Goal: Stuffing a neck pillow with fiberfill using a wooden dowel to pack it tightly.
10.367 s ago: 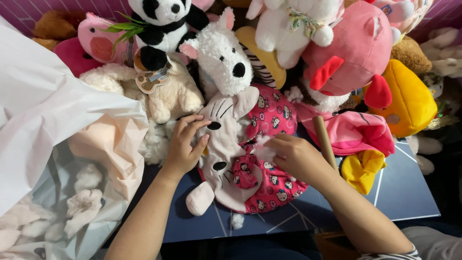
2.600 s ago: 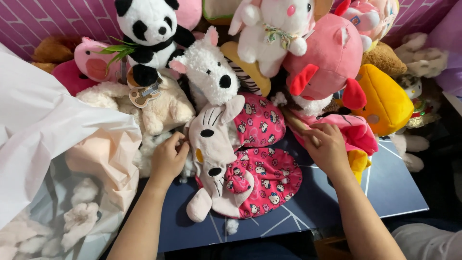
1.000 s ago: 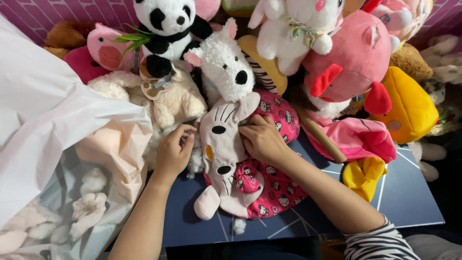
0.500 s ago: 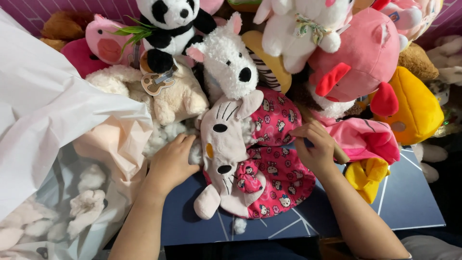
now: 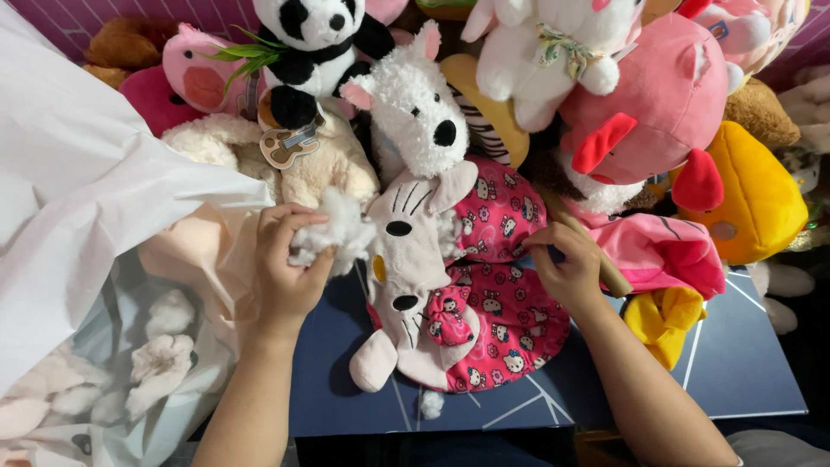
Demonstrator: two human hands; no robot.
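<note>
My left hand [image 5: 285, 268] pinches a white stuffing tuft [image 5: 339, 232] at nine o'clock of the cat plush [image 5: 415, 277]; my right hand [image 5: 566, 268], fingers curled, steadies its pink dress [image 5: 510, 320]; feed small wads evenly.

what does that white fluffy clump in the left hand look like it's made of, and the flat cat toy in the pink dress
White fluffy clump in the left hand: loose fibre stuffing, probably polyester, wispy and matte. Flat cat toy: short-pile plush skin, limp and mostly unstuffed; its pink dress looks like printed woven or fleece fabric.

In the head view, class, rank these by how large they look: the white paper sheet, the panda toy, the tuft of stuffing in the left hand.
1. White paper sheet, though it lies nearest the camera.
2. Panda toy.
3. Tuft of stuffing, pinched in the left hand.
</note>
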